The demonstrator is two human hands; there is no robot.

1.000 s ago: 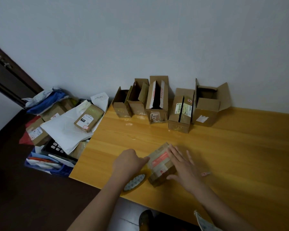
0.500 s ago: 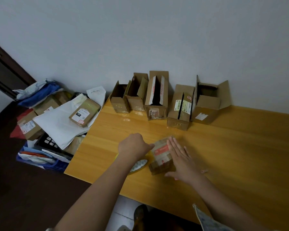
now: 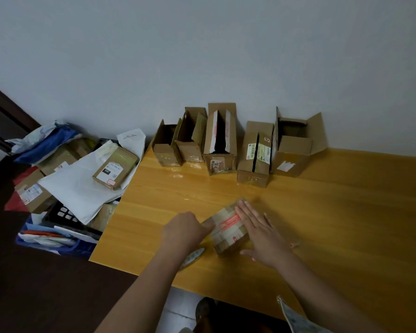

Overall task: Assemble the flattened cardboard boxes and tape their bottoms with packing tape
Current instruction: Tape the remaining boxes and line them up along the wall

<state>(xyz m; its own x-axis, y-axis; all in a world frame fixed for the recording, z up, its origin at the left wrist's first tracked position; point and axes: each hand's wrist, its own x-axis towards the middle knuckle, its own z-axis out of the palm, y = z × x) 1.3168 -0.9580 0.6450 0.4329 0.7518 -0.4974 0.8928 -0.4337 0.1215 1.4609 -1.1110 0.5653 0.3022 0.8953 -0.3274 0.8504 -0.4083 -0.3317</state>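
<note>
I see the small box (image 3: 228,228) near the worktop (image 3: 346,212) front edge: right hand (image 3: 262,234) flat, fingers spread on it; left hand (image 3: 185,233) curled, pressing its left side (tape roll (image 3: 193,257) just beneath that hand).

small box (image 3: 228,228): brown cardboard, red-orange label strip, glossy clear tape bands, under the right hand's (image 3: 262,236) fingers
table (image 3: 334,212): yellow-orange wood grain
tape roll (image 3: 193,257): pale, translucent, below the left hand (image 3: 181,233)
row of boxes (image 3: 220,145): brown, white and greenish labels, beyond both hands
wall (image 3: 202,56): plain pale grey
crate (image 3: 65,247): blue, far left of the left hand
mailer (image 3: 79,188): white
</note>
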